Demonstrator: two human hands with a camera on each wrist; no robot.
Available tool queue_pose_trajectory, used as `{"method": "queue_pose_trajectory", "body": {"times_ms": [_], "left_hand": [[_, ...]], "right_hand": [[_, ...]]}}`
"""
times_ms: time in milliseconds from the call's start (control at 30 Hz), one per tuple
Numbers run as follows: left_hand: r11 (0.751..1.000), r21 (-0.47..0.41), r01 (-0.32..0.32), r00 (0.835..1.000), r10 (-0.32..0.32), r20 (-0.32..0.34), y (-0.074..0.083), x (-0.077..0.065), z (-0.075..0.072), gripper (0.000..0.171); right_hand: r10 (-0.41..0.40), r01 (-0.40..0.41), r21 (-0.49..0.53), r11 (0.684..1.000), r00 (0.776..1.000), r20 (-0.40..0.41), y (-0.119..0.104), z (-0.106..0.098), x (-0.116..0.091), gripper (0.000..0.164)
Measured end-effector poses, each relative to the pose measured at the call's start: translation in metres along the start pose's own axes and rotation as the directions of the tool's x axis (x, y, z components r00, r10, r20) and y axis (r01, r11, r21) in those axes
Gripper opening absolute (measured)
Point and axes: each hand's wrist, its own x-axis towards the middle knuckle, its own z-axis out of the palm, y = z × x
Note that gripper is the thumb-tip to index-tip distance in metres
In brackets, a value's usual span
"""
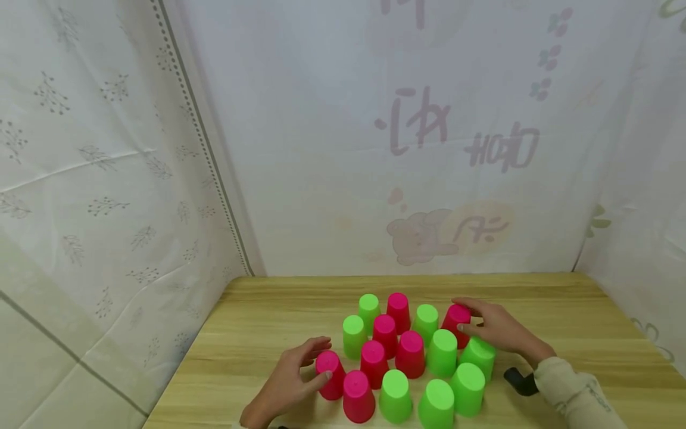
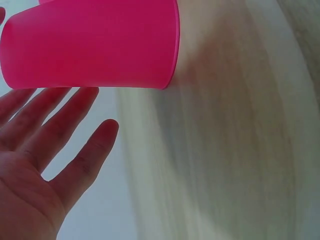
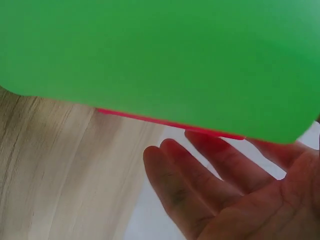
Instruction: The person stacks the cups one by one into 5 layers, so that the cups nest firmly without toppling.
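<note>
A group of upside-down plastic cups, some bright green and some pink, stands on the wooden table. At its near left my left hand [image 1: 289, 373] is around a pink cup [image 1: 329, 376], thumb at the front and fingers at the far side. Those fingers look straight and spread in the left wrist view, some reaching the wall of the pink cup [image 2: 95, 45]. My right hand [image 1: 495, 325] is at a pink cup [image 1: 455, 322] at the far right, thumb over its near side. A green cup [image 3: 165, 60] mostly hides that cup in the right wrist view.
Between the hands stand more pink cups, one of them [image 1: 358, 396] right beside the left hand. Green cups [image 1: 468, 390] line the right and near side. A black object [image 1: 520, 381] lies by the right wrist. Patterned cloth [image 1: 321, 149] hangs behind the table [image 1: 241, 322].
</note>
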Motion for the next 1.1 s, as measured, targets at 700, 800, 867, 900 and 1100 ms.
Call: {"method": "queue_pose_trajectory", "body": {"times_ms": [700, 800, 867, 900, 1100], "left_hand": [[0.996, -0.084, -0.044, 0.999, 0.041, -0.027, -0.006, -0.002, 0.003, 0.044], [0.996, -0.082, -0.044, 0.999, 0.041, -0.031, -0.006, -0.003, 0.003, 0.044], [0.996, -0.082, -0.043, 0.999, 0.04, -0.031, -0.006, -0.004, 0.002, 0.044], [0.995, -0.088, -0.04, 0.999, 0.037, -0.03, -0.006, -0.004, 0.002, 0.044], [0.994, -0.1, -0.03, 1.0, 0.029, -0.009, -0.005, -0.003, 0.002, 0.039]], "right_hand": [[0.013, -0.012, -0.03, 0.999, 1.0, 0.024, 0.003, -0.01, 0.023, 0.045], [-0.007, 0.008, -0.029, 1.0, 0.999, 0.036, 0.004, -0.015, 0.028, 0.043], [-0.026, 0.027, -0.009, 1.0, 0.999, 0.045, 0.005, -0.02, 0.032, 0.041], [-0.032, 0.032, -0.004, 0.999, 0.998, 0.046, 0.005, -0.023, 0.033, 0.04], [-0.038, 0.035, 0.032, 0.999, 0.997, 0.068, 0.008, -0.037, 0.04, 0.041]]}}
